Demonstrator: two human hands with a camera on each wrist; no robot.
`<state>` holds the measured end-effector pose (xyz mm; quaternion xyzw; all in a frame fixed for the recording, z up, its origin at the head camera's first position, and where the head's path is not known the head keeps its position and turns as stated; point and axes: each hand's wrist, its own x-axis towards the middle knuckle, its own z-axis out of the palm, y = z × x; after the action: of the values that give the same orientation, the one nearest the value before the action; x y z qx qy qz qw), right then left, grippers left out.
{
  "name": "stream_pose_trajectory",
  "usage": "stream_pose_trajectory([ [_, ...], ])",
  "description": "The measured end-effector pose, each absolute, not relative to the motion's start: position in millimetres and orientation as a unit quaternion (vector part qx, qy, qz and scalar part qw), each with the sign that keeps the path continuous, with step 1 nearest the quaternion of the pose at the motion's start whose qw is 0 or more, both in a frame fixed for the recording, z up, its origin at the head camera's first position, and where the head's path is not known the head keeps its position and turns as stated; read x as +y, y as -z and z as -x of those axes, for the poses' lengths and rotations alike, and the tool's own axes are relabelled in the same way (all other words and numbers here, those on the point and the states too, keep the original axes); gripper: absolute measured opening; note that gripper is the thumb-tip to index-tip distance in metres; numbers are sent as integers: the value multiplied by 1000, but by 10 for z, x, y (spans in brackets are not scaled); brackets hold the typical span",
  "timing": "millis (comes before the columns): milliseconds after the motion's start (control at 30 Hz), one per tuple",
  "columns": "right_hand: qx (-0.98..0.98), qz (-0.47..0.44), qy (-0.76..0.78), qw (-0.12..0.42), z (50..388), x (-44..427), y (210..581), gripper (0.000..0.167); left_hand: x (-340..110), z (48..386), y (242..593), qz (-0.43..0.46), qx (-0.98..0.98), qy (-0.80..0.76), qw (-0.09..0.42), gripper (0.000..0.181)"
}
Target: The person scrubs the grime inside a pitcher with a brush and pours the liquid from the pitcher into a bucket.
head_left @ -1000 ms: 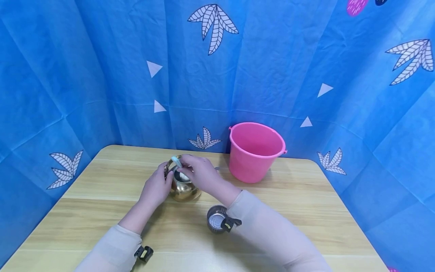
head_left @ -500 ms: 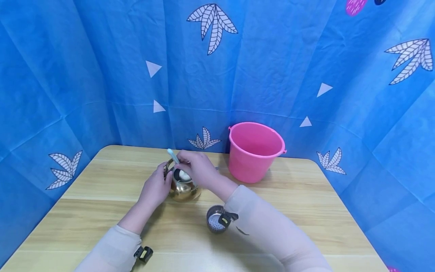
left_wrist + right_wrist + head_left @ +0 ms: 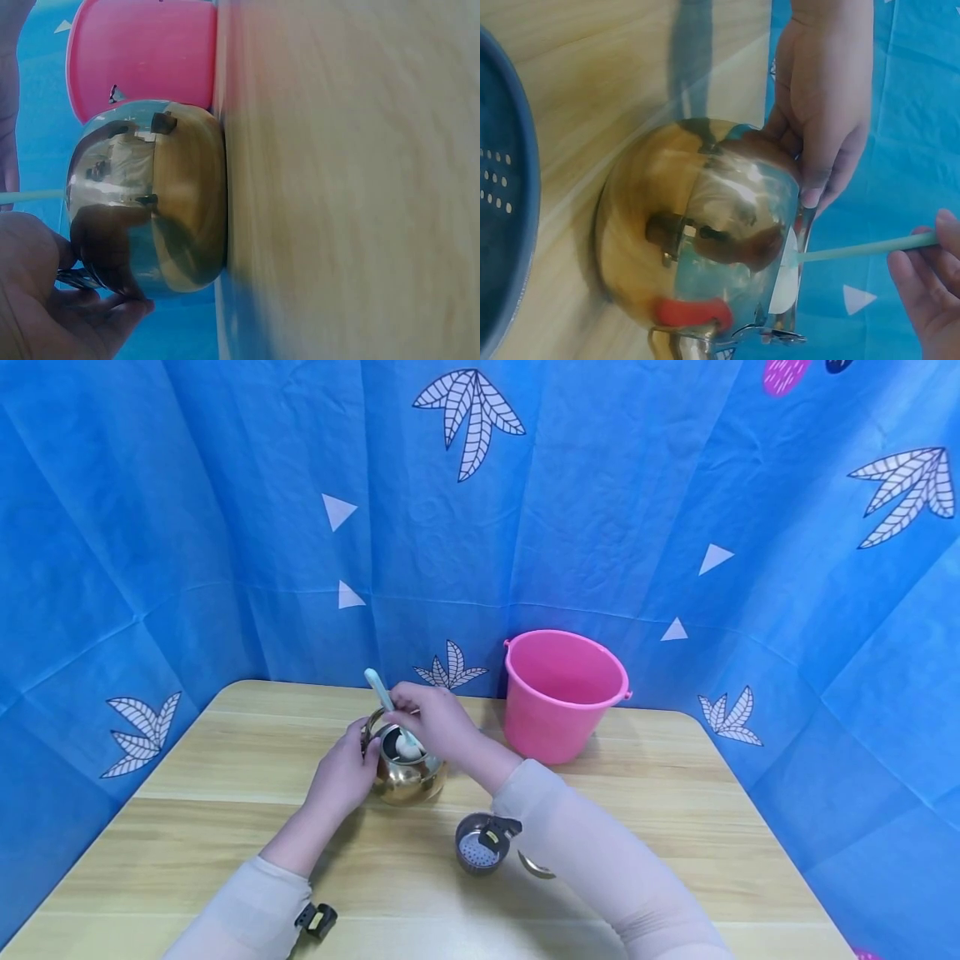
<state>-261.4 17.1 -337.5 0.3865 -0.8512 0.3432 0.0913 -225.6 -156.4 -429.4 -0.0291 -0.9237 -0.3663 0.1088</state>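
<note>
Gold teapot (image 3: pixel 408 783) upright on the wooden surface (image 3: pixel 187 785), mouth uncovered. Left hand (image 3: pixel 345 768) at its left side, fingers curled round the raised handle (image 3: pixel 367 735), just beside the mouth. Right hand (image 3: pixel 441 725) above the pot; fingers pinching the mint-green shaft of a brush (image 3: pixel 378 687), whose top end leans left past the grip. White brush head below those fingers, partly in the mouth. Perforated strainer (image 3: pixel 474 850) near, by the right sleeve (image 3: pixel 600 860); gold-rimmed piece (image 3: pixel 535 867) mostly hidden beneath the sleeve. Pink bucket (image 3: pixel 542 731) behind, to the right.
</note>
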Motion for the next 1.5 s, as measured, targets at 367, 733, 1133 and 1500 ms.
stream_pose_trajectory([
  [367, -862, -373, -333, 82, 2661, 142, 3356, 9, -1558, 2247, 4265, 24, -929, 351, 113, 51],
  [733, -870, -364, -325, 75, 2703, 119, 3366, 11, -1548, 2237, 4250, 23, -931, 345, 114, 51],
  [1133, -869, -353, -340, 67, 2747, 109, 3384, 11, -1543, 2245, 4257, 19, -929, 351, 114, 50],
  [1500, -862, -337, -373, 67, 2772, 129, 3409, 11, -1544, 2248, 4263, 18, -928, 355, 112, 52],
])
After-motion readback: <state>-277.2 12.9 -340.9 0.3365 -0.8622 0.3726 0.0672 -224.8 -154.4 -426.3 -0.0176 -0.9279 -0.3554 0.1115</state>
